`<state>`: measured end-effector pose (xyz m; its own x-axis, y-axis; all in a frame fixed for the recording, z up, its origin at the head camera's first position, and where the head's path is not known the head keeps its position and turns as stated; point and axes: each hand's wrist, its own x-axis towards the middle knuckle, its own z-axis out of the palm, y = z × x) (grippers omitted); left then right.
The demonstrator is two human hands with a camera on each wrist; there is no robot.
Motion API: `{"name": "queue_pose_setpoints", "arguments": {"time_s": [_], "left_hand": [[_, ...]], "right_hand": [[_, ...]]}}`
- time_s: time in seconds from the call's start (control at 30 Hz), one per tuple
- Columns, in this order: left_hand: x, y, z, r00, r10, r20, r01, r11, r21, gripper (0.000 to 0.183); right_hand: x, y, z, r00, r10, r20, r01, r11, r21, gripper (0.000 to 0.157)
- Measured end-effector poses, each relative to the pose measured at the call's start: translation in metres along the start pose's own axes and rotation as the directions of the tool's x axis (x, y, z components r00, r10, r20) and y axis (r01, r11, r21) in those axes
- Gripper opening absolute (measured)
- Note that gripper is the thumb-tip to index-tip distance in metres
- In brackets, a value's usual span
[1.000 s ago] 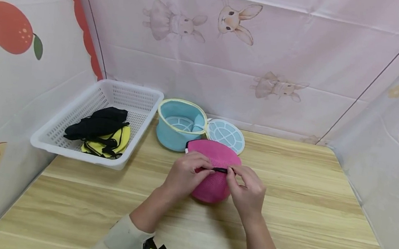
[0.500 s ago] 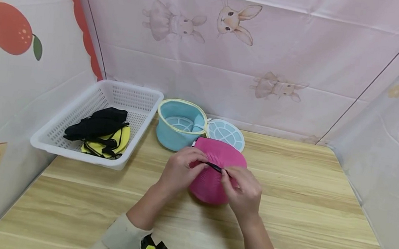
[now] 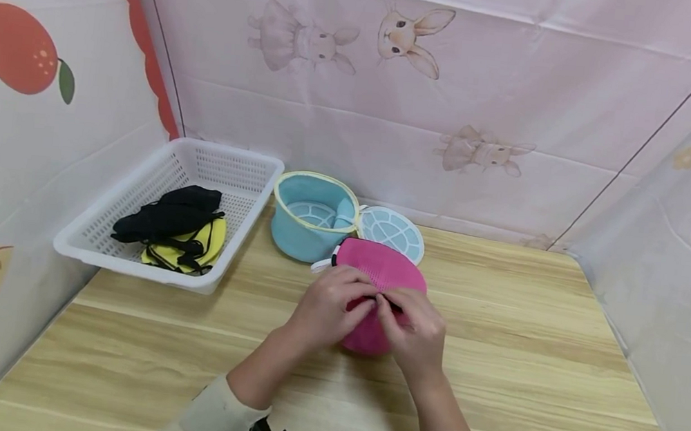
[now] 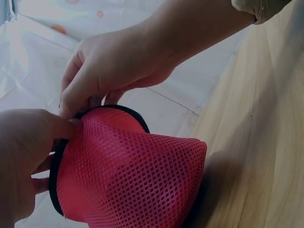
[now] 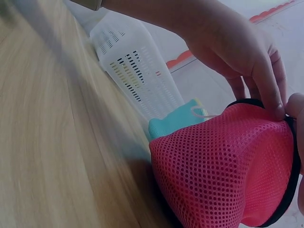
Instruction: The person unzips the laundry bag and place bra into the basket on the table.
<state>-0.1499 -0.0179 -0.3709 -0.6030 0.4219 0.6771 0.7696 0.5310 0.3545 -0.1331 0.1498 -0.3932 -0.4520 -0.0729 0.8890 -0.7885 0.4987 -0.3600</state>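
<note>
A pink mesh bag with black edging stands over the table in front of me, its mouth turned up towards me. My left hand pinches the black edging between thumb and fingers. Close beside it, my right hand pinches the same edging, so the fingertips of both hands nearly meet. The left wrist view shows the right hand above the rim; the right wrist view shows the left hand there. A small white loop sticks out at the bag's left side. The fingers hide part of the rim.
Behind the bag stands an opened light-blue mesh bag with yellow trim, its round lid lying to the right. At the left, a white perforated basket holds a black folded item and a yellow one. Printed cloth walls surround the wooden table.
Both hands have drawn together along the black edging, which showed between them before. The pink bag has shifted slightly to the right, and its white loop has come into sight.
</note>
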Motion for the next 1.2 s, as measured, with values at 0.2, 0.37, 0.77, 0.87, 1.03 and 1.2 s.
{"name": "queue_pose_setpoints", "arguments": {"time_s": [0.2, 0.37, 0.77, 0.87, 1.03, 1.2], "left_hand": [[0.0, 0.0, 0.001, 0.999, -0.033, -0.02, 0.033, 0.999, 0.001, 0.013], [-0.001, 0.0, 0.001, 0.998, -0.057, -0.024, 0.056, 0.998, -0.026, 0.012], [0.0, -0.005, -0.004, 0.995, -0.082, -0.053, 0.077, 0.993, -0.091, 0.011], [0.0, -0.007, -0.006, 0.993, -0.111, -0.045, 0.105, 0.988, -0.11, 0.011], [0.001, -0.01, -0.008, 0.992, -0.118, -0.04, 0.112, 0.986, -0.12, 0.01], [0.002, -0.012, -0.011, 0.991, -0.121, -0.055, 0.113, 0.985, -0.129, 0.013]], "right_hand": [[-0.003, 0.001, 0.002, 0.999, 0.028, 0.024, -0.028, 1.0, -0.005, 0.016], [-0.003, 0.002, 0.002, 1.0, 0.02, -0.021, -0.021, 0.999, -0.042, 0.012], [0.002, 0.001, -0.003, 0.995, 0.035, -0.098, -0.043, 0.996, -0.084, 0.011], [0.003, 0.003, -0.005, 0.992, 0.038, -0.123, -0.048, 0.995, -0.084, 0.01], [0.004, 0.004, -0.006, 0.988, 0.005, -0.156, -0.017, 0.997, -0.077, 0.01], [0.005, 0.004, -0.006, 0.98, -0.024, -0.2, 0.011, 0.998, -0.063, 0.011]]}}
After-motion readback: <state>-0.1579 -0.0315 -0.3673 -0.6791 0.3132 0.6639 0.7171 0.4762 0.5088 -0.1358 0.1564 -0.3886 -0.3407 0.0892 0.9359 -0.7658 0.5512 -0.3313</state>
